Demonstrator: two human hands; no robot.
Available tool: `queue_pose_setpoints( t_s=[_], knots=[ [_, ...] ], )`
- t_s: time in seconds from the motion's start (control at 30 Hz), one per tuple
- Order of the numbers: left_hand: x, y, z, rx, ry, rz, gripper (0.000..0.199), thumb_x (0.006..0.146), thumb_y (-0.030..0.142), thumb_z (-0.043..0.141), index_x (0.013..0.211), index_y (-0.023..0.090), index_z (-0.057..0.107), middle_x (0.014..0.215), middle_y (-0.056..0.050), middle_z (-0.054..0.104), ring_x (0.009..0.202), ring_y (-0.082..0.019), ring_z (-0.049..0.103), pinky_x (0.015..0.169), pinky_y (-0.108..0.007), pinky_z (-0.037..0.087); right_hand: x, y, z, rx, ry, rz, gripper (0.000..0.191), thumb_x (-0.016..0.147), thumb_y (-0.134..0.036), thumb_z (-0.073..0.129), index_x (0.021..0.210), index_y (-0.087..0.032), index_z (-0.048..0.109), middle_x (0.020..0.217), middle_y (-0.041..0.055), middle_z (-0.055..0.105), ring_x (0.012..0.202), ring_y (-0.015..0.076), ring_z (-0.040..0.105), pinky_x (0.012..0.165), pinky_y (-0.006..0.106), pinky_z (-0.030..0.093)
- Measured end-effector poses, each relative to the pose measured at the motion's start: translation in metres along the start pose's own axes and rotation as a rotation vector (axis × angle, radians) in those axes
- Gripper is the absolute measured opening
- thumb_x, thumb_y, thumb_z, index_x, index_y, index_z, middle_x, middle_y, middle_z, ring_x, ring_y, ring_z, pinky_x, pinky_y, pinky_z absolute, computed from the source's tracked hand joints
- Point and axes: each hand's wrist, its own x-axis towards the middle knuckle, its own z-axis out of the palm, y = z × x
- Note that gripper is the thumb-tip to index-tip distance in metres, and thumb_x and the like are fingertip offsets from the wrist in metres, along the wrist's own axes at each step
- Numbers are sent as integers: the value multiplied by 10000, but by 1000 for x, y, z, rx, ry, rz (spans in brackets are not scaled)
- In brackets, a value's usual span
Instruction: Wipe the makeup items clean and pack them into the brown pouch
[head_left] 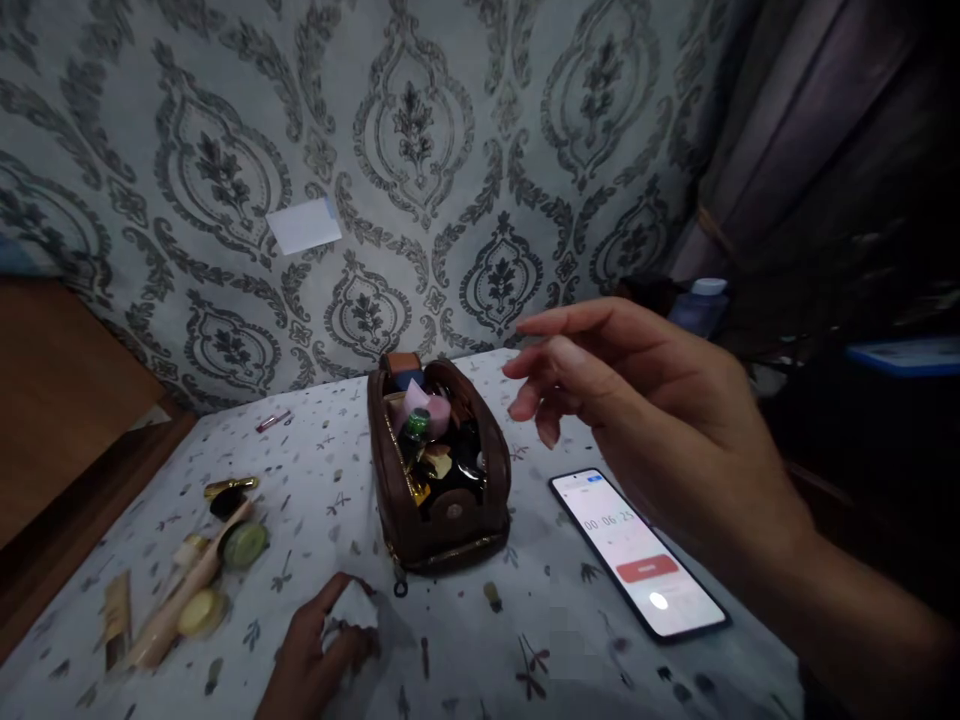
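Note:
My left hand (319, 655) is low at the front of the bed-like surface, its fingers closed round a crumpled white tissue (354, 606). My right hand (637, 390) hangs in the air above a phone (637, 555), fingers apart and holding nothing. Between the hands stands a brown toiletry bag (450, 535), unzipped. Inside it show a pink item (435, 412), a green-capped bottle (418, 424) and several dark and gold items, partly hidden by one another. The phone lies face up with a running timer on its screen.
Several cosmetics lie at the left: a green round jar (244, 545), a yellowish round jar (202, 611), a long beige tube (176, 605) and a gold tube (230, 487). A small pink tube (273, 421) lies farther back. A bottle (699, 308) stands behind my right hand.

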Motion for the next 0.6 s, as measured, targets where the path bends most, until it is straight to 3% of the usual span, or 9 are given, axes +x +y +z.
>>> queue_pose_setpoints(
  t_s=[0.13, 0.23, 0.4, 0.5, 0.6],
  knots=[
    [-1, 12, -1, 16, 18, -17, 287, 764, 398, 602, 957, 198, 672, 605, 21, 616, 636, -180, 591, 687, -263, 499, -1, 22, -4, -200, -179, -1, 171, 910, -332, 547, 956, -212, 661, 839, 51, 698, 693, 177, 653, 550, 274, 504],
    [-2, 20, 0, -18, -6, -8, 269, 775, 398, 580, 919, 185, 656, 578, 27, 603, 603, -170, 578, 660, -252, 474, -1, 48, -1, -472, -393, -122, 139, 900, -230, 558, 930, -194, 688, 900, 62, 705, 800, 195, 651, 661, 300, 512],
    [-2, 20, 2, 30, 25, -43, 277, 782, 386, 570, 958, 195, 663, 576, 36, 609, 612, -171, 592, 678, -249, 489, 2, 68, 13, -987, -602, -345, 148, 875, -142, 593, 794, -148, 717, 1037, 151, 672, 1015, 292, 584, 845, 414, 504],
    [-1, 12, 1, 50, 14, -51, 293, 779, 390, 592, 975, 190, 679, 588, 29, 616, 628, -176, 605, 696, -256, 513, 5, 68, 19, -1053, -680, -344, 160, 866, -137, 611, 747, -139, 718, 1049, 158, 658, 1007, 295, 568, 858, 427, 501],
    [-1, 4, 0, 69, 46, -75, 331, 766, 402, 624, 1014, 196, 699, 669, 2, 666, 703, -195, 645, 729, -264, 535, 7, 68, 20, -932, -694, -257, 140, 871, -155, 623, 761, -144, 708, 1049, 136, 653, 995, 265, 568, 833, 384, 499]
  ],
)
